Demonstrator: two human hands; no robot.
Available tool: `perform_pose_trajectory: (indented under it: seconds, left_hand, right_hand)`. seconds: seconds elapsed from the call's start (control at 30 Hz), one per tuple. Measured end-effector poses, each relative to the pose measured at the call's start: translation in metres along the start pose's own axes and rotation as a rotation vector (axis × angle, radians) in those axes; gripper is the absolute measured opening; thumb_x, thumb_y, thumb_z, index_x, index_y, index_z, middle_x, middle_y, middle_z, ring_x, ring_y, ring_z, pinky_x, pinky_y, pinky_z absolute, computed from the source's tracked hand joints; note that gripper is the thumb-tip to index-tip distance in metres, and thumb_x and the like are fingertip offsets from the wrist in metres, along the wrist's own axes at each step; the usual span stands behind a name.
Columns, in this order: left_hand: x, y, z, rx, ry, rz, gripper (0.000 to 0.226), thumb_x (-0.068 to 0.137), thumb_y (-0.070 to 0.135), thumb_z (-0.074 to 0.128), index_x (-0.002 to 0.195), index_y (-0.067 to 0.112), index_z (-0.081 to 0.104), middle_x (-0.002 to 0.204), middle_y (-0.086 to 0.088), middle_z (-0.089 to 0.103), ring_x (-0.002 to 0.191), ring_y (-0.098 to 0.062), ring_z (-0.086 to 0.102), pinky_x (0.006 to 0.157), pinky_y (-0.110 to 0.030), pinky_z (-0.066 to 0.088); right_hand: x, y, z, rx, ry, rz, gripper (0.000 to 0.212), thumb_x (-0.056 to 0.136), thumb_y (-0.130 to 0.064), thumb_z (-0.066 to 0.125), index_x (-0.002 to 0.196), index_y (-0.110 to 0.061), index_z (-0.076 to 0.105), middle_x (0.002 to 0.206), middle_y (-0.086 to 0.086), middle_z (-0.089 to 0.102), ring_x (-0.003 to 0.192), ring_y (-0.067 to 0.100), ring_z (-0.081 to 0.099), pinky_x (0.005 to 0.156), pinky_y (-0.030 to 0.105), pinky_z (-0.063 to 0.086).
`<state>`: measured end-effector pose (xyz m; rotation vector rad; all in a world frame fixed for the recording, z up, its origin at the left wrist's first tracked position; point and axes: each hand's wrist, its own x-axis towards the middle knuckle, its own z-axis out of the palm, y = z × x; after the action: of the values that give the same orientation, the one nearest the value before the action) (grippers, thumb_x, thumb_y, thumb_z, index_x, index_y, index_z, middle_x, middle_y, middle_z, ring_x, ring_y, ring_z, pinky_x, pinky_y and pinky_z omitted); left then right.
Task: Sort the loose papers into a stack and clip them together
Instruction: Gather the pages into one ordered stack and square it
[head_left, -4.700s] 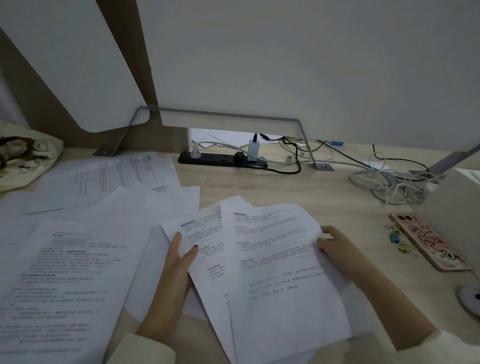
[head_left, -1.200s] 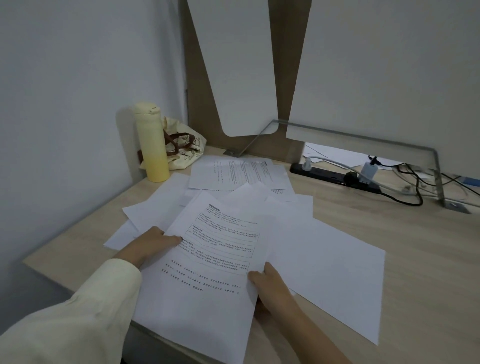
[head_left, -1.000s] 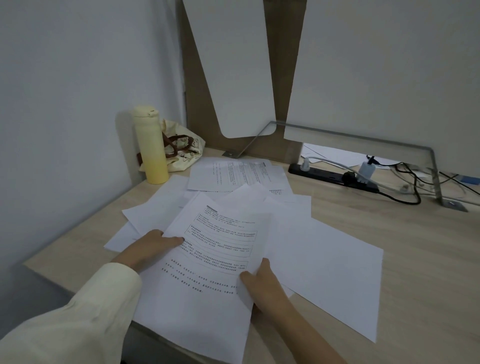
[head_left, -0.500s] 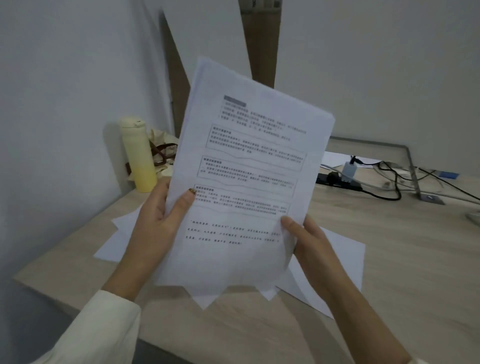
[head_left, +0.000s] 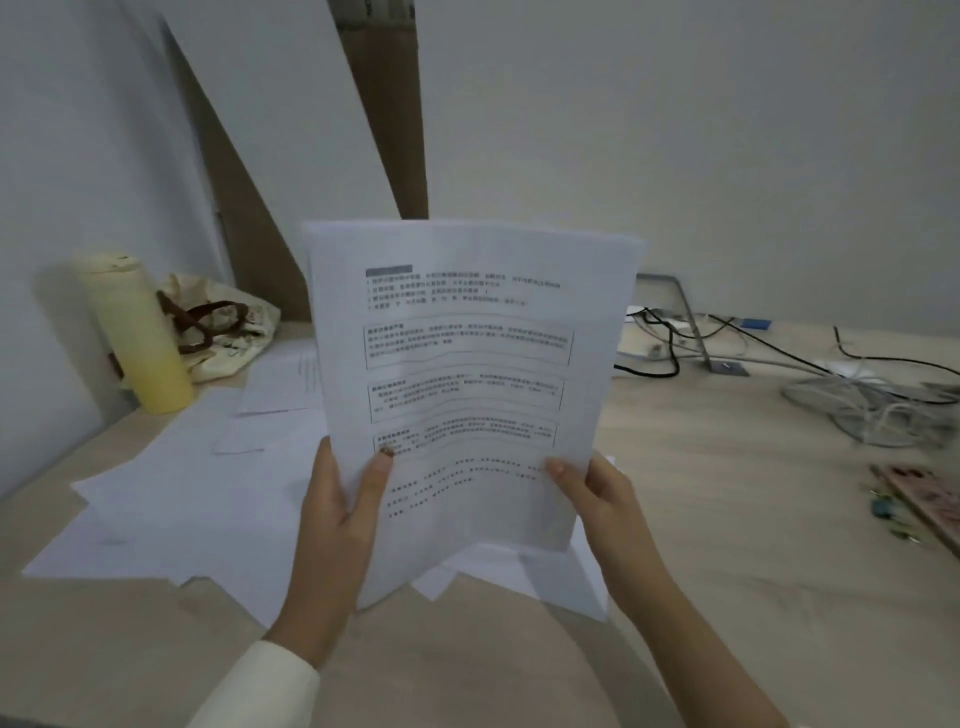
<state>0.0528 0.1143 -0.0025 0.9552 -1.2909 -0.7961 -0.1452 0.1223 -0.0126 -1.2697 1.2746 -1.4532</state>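
At far left the yellow bottle (head_left: 137, 332) and the cloth bag (head_left: 228, 327) stand where they did, and several loose sheets (head_left: 171, 499) still lie fanned on the desk (head_left: 727, 519) beside them. A second ago our bundle (head_left: 467, 364) lay flat there under both palms; now we have it lifted upright in front of us. Our left hand (head_left: 337, 514) grips its lower left edge, thumb on the front, and our right hand (head_left: 597, 499) pinches the lower right edge. Corners poke out unevenly below (so it wants a tap on the desk yet), and we judge the gathering only part done. The clips (head_left: 881, 508) lie untouched far right beside the phone (head_left: 930, 499). The top sheet (head_left: 457, 291) carries a grey heading bar and three boxed paragraphs, too blurred for us to read; the bag's print is no clearer.
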Motion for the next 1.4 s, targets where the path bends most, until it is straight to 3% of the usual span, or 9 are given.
perform_pose_trajectory:
  seconds: [0.13, 0.23, 0.4, 0.5, 0.6, 0.73, 0.9, 1.17, 1.4]
  left_hand:
    - [0.006, 0.013, 0.035, -0.022, -0.001, 0.033, 0.029, 0.094, 0.015, 0.046, 0.122, 0.023, 0.048, 0.109, 0.023, 0.06, 0.099, 0.02, 0.054, 0.083, -0.002, 0.045]
    - [0.002, 0.015, 0.071, -0.041, -0.061, -0.035, 0.028, 0.096, 0.02, 0.043, 0.123, 0.017, 0.051, 0.114, 0.015, 0.061, 0.101, 0.011, 0.057, 0.081, -0.003, 0.045]
    - [-0.016, 0.007, 0.143, -0.093, -0.264, -0.287, 0.019, 0.099, 0.023, 0.036, 0.098, 0.034, 0.052, 0.104, 0.014, 0.063, 0.09, -0.001, 0.063, 0.064, -0.011, 0.049]
    - [-0.031, -0.006, 0.18, -0.059, -0.382, -0.416, 0.019, 0.099, 0.018, 0.035, 0.111, 0.026, 0.048, 0.102, 0.011, 0.061, 0.087, -0.004, 0.06, 0.056, -0.01, 0.047]
    - [-0.045, -0.019, 0.206, 0.016, -0.512, -0.461, 0.032, 0.097, 0.009, 0.036, 0.126, 0.022, 0.041, 0.114, 0.005, 0.055, 0.102, -0.013, 0.055, 0.073, -0.017, 0.045]
    - [-0.058, -0.043, 0.221, 0.135, -0.677, -0.445, 0.035, 0.094, 0.007, 0.037, 0.118, 0.032, 0.037, 0.122, 0.009, 0.053, 0.112, -0.01, 0.051, 0.088, -0.022, 0.042]
    - [-0.056, -0.058, 0.228, 0.33, -0.765, -0.428, 0.041, 0.095, 0.015, 0.038, 0.135, 0.025, 0.034, 0.127, 0.01, 0.054, 0.101, -0.009, 0.052, 0.071, -0.017, 0.042]
    - [-0.051, -0.061, 0.236, 0.722, -0.827, -0.255, 0.035, 0.096, 0.031, 0.033, 0.131, 0.025, 0.032, 0.123, 0.007, 0.059, 0.084, -0.013, 0.05, 0.071, -0.026, 0.038]
    - [-0.041, -0.047, 0.209, 0.775, -0.775, -0.067, 0.036, 0.096, 0.031, 0.036, 0.131, 0.023, 0.033, 0.128, 0.005, 0.041, 0.114, -0.015, 0.049, 0.087, -0.033, 0.045]
  right_hand:
    - [0.004, -0.018, -0.031, -0.073, 0.129, -0.106, 0.025, 0.093, -0.016, 0.051, 0.096, -0.039, 0.06, 0.084, -0.03, 0.07, 0.08, -0.01, 0.066, 0.065, 0.01, 0.052]
    - [0.0, -0.023, -0.072, -0.204, 0.249, -0.124, 0.018, 0.093, -0.018, 0.052, 0.095, -0.035, 0.058, 0.091, -0.02, 0.069, 0.077, -0.011, 0.064, 0.062, 0.009, 0.05]
    - [-0.023, -0.007, -0.144, -0.382, 0.45, 0.069, 0.009, 0.095, -0.022, 0.047, 0.1, -0.022, 0.055, 0.088, -0.002, 0.069, 0.073, 0.01, 0.067, 0.052, 0.022, 0.048]
    - [-0.038, 0.007, -0.18, -0.461, 0.523, 0.187, 0.013, 0.096, -0.02, 0.044, 0.102, -0.021, 0.055, 0.089, 0.003, 0.068, 0.08, 0.02, 0.066, 0.063, 0.03, 0.049]
    - [-0.048, 0.023, -0.211, -0.512, 0.538, 0.302, 0.016, 0.095, -0.018, 0.044, 0.102, -0.019, 0.058, 0.091, 0.002, 0.069, 0.082, 0.019, 0.066, 0.067, 0.032, 0.05]
    - [-0.054, 0.045, -0.234, -0.593, 0.531, 0.408, 0.02, 0.094, -0.017, 0.043, 0.104, -0.016, 0.061, 0.09, 0.001, 0.069, 0.081, 0.018, 0.064, 0.064, 0.03, 0.048]
    - [-0.057, 0.057, -0.241, -0.734, 0.57, 0.456, 0.023, 0.095, -0.018, 0.043, 0.111, -0.011, 0.057, 0.09, 0.002, 0.063, 0.077, 0.019, 0.057, 0.055, 0.027, 0.036]
    - [-0.058, 0.058, -0.231, -0.959, 0.616, 0.453, 0.038, 0.093, -0.014, 0.049, 0.13, -0.006, 0.047, 0.123, 0.017, 0.047, 0.114, 0.031, 0.045, 0.091, 0.036, 0.039]
    - [-0.048, 0.044, -0.216, -1.025, 0.541, 0.413, 0.05, 0.087, -0.019, 0.062, 0.133, -0.008, 0.047, 0.138, 0.019, 0.033, 0.127, 0.033, 0.03, 0.107, 0.038, 0.028]
